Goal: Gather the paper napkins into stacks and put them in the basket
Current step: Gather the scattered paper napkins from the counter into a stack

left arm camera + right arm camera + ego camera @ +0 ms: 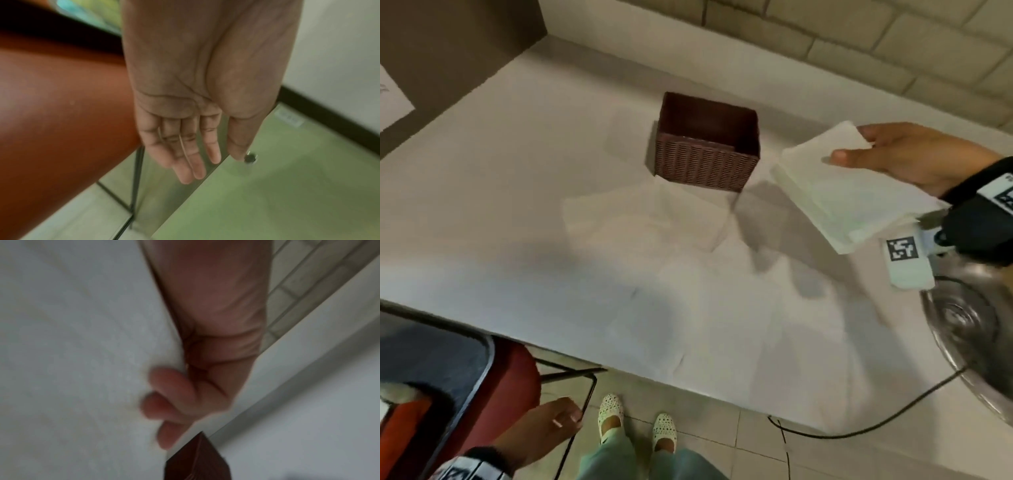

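Right wrist view blurred; basket (pixel 197 462) cut by bottom edge. Metal bowl (pixel 972 329) cut by right edge.

No legible text, brand or number appears in any view. The only signs are black-and-white square coded markers: 1 on a white tag (pixel 902 249) at the right wrist, 1 partly cut off on the wrist band (pixel 1004 196) at 3 o'clock, neither carrying readable characters.
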Demonstrator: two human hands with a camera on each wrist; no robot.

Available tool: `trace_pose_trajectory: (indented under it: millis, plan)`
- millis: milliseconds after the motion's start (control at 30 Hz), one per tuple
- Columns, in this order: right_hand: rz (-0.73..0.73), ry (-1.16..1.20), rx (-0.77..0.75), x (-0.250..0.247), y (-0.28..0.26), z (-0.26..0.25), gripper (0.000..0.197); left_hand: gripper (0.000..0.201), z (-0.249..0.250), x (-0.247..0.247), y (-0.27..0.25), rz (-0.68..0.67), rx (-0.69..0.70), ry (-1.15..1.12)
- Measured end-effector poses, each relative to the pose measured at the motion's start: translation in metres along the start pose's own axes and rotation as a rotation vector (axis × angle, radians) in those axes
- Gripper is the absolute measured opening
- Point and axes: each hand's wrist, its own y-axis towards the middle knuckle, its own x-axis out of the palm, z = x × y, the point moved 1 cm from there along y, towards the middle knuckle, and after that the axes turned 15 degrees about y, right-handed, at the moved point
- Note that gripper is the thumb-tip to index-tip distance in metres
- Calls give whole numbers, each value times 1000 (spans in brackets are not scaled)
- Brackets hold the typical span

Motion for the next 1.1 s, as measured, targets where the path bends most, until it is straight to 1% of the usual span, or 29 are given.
trace_pose_trajectory:
  millis: [33, 67, 133, 167, 200, 233, 267, 333, 367, 467, 500, 533, 567, 600, 667, 700, 800, 933, 966, 1033, 1100]
  plan:
    - [12, 31, 34, -6, -6, 8, 78, 42, -2, 4, 5, -49, -10, 33]
    - [18, 31, 63, -11, -12, 15, 64, 34, -2, 6, 10, -97, -16, 58]
    - [89, -31, 116, -23, -23, 29, 38, 26, 1, 9, 18, -178, -14, 109]
    - [103, -86, 131, -27, -29, 35, 32, 20, 3, 11, 22, -216, -17, 114]
    - [78, -133, 155, -28, -35, 41, 34, 14, 4, 14, 25, -249, -12, 130]
    - [30, -174, 187, -28, -40, 48, 37, 14, 1, 18, 31, -284, -26, 134]
    - [-28, -200, 221, -25, -43, 55, 33, 17, 1, 21, 35, -297, -21, 157]
    - [-119, -148, 262, -12, -48, 65, 16, 22, 2, 26, 41, -324, -40, 203]
    - [-144, -77, 267, -4, -48, 69, 14, 23, 5, 26, 42, -336, -54, 197]
    - [-161, 179, 316, 23, -42, 85, 21, 23, 11, 27, 43, -349, -56, 250]
    - [-162, 283, 346, 34, -41, 92, 32, 24, 11, 27, 43, -342, -77, 240]
    - [-156, 388, 387, 43, -41, 98, 46, 26, 14, 25, 43, -322, -70, 239]
    - [-157, 496, 426, 55, -43, 104, 56, 26, 16, 22, 42, -320, -74, 235]
    - [-162, 599, 453, 67, -45, 108, 58, 26, 19, 22, 42, -325, -59, 248]
    - [-161, 786, 477, 94, -52, 114, 45, 26, 21, 21, 42, -329, -32, 266]
    - [-151, 833, 481, 107, -56, 116, 40, 26, 22, 20, 42, -335, -34, 276]
    - [-121, 858, 486, 138, -66, 120, 35, 26, 22, 18, 44, -333, -35, 264]
    - [20, 877, 397, 156, -74, 118, 32, 25, 22, 15, 47, -311, -21, 257]
    - [52, 810, 351, 159, -75, 117, 31, 23, 23, 13, 47, -310, -22, 253]
    - [115, 571, 270, 162, -76, 112, 29, 22, 24, 9, 47, -317, -17, 275]
    - [251, 386, 234, 165, -77, 110, 34, 31, 24, 7, 50, -315, 9, 276]
